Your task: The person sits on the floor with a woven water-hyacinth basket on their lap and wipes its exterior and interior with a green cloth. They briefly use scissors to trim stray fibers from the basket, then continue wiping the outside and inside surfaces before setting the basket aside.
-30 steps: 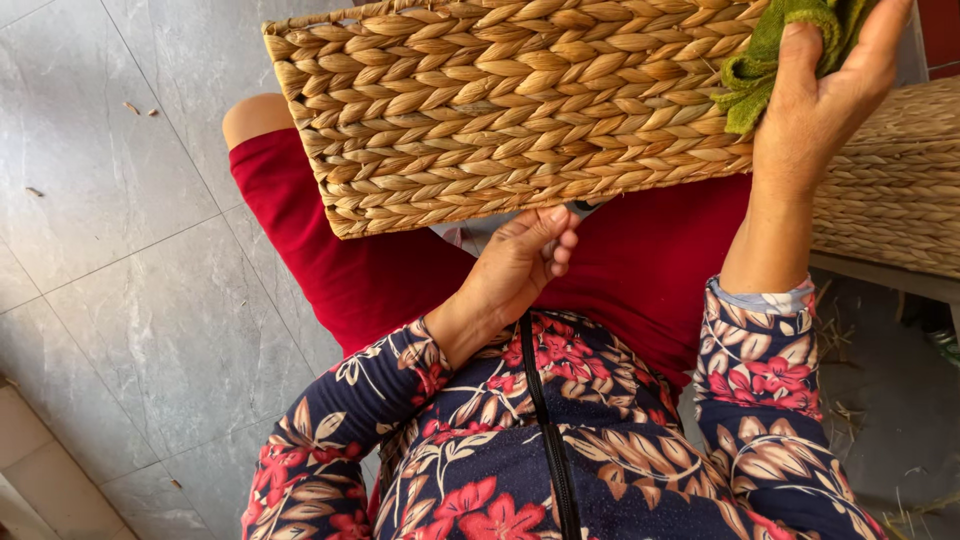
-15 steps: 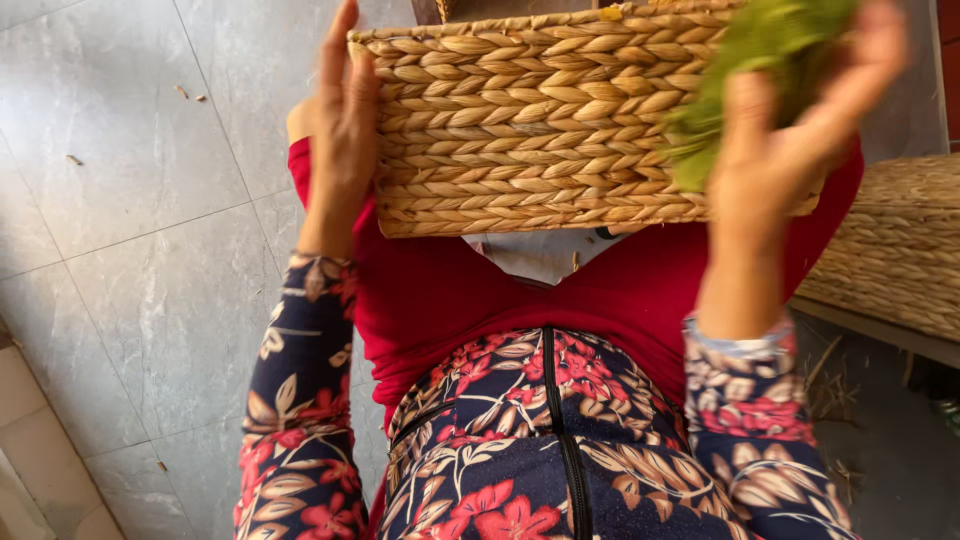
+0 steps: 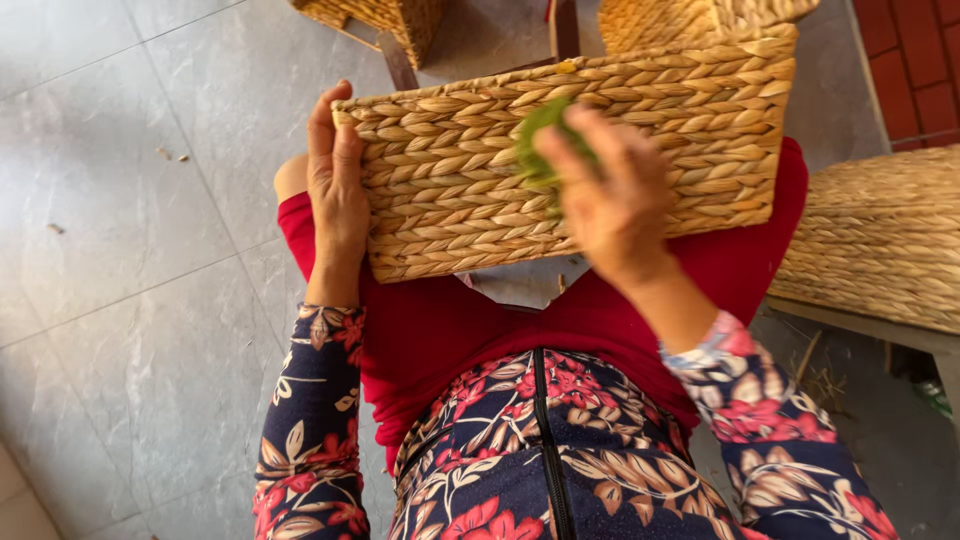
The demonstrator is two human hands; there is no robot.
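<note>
A rectangular woven straw basket (image 3: 450, 170) lies on my lap, its broad side facing up. My left hand (image 3: 335, 190) rests flat against the basket's left end and steadies it. My right hand (image 3: 610, 195) is over the middle of the basket's side, blurred by motion, and grips a green cloth (image 3: 540, 145) that presses on the weave. My lap is covered with red fabric (image 3: 450, 330). Both sleeves are dark blue with a flower print.
More woven baskets stand around: one at my right (image 3: 880, 240) on a low ledge, one behind the held basket (image 3: 690, 20), one at the top (image 3: 380, 20). Grey floor tiles (image 3: 150, 250) spread to my left, with small straw scraps.
My left hand went from beneath the basket up to its left end. My right hand with the green cloth moved from the basket's right corner to the middle of its side.
</note>
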